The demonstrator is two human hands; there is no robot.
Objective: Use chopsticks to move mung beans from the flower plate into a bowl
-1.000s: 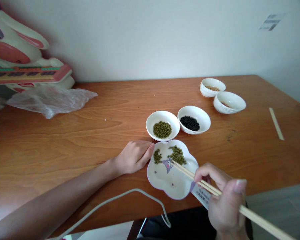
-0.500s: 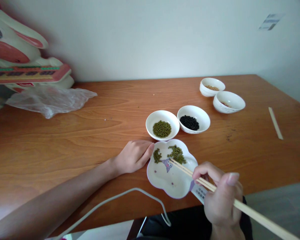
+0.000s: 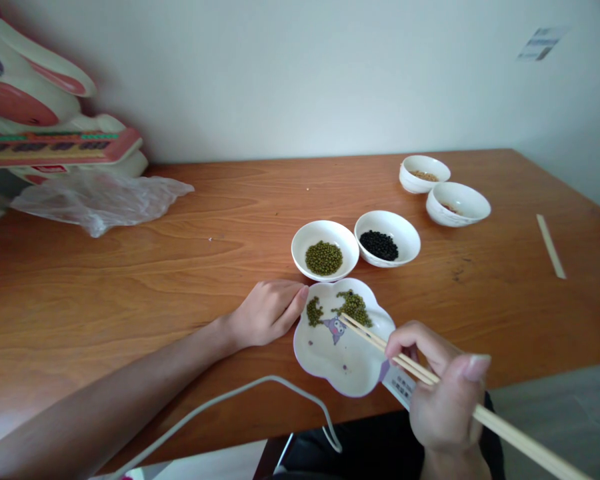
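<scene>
A white flower-shaped plate with a purple rim and a cartoon figure lies near the table's front edge. Green mung beans form a larger pile and a small one on its far side. My left hand is closed at the plate's left rim, thumb against the edge; its other fingertips are hidden. Wooden chopsticks are gripped in my right hand, their tips at the near edge of the larger pile. Just beyond the plate stands a white bowl of mung beans.
Beside it is a bowl of black beans. Two more bowls stand farther back right. A pale flat stick lies at right. A plastic bag and a toy keyboard are at left; a cable loops in front.
The chopstick tips have shifted slightly up and right toward the larger pile, and a few beans at its left edge have moved. My right thumb has risen a little; my left hand stays put.
</scene>
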